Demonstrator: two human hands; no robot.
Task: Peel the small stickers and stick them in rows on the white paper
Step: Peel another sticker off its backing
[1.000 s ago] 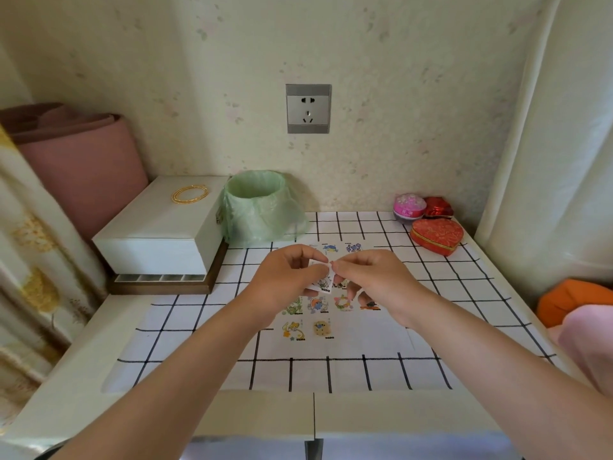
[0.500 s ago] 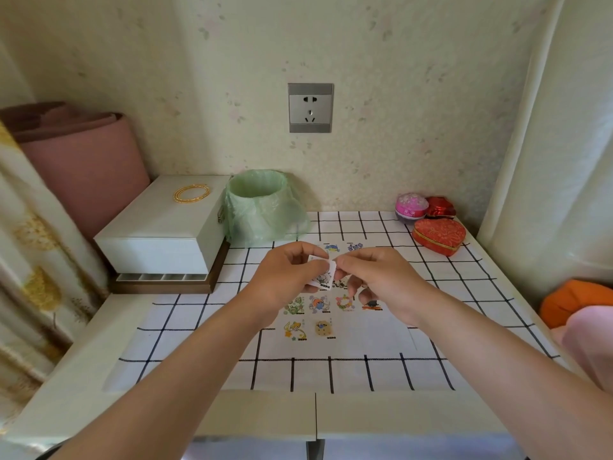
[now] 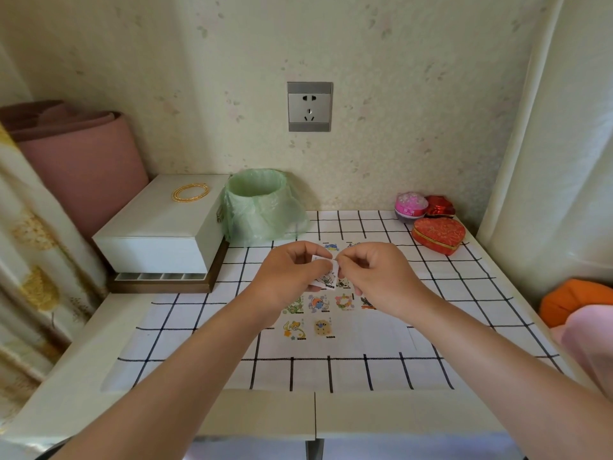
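Sticker (image 3: 326,277), small and on a white backing, is pinched between both hands just above the white paper (image 3: 361,336), which lies flat on the checked cloth (image 3: 185,330). The left hand (image 3: 288,275) grips the backing with thumb and curled fingers. The right hand (image 3: 374,277) meets it, fingertips nipping the sticker's upper edge, so the two hands are together over the sheet. Whether the sticker has begun to lift off its backing is too small to tell.

Several stickers are already down in rows on the paper. Two show beyond the hands, a middle row (image 3: 318,302) of four sits just nearer than the hands, and the nearest row (image 3: 323,328) has two. The hands hide whatever lies between. I judge the task well begun but unfinished: the nearest row has room to its right, and the near part of the sheet is bare. This sticker has yet to be peeled and placed, probably beside those two.
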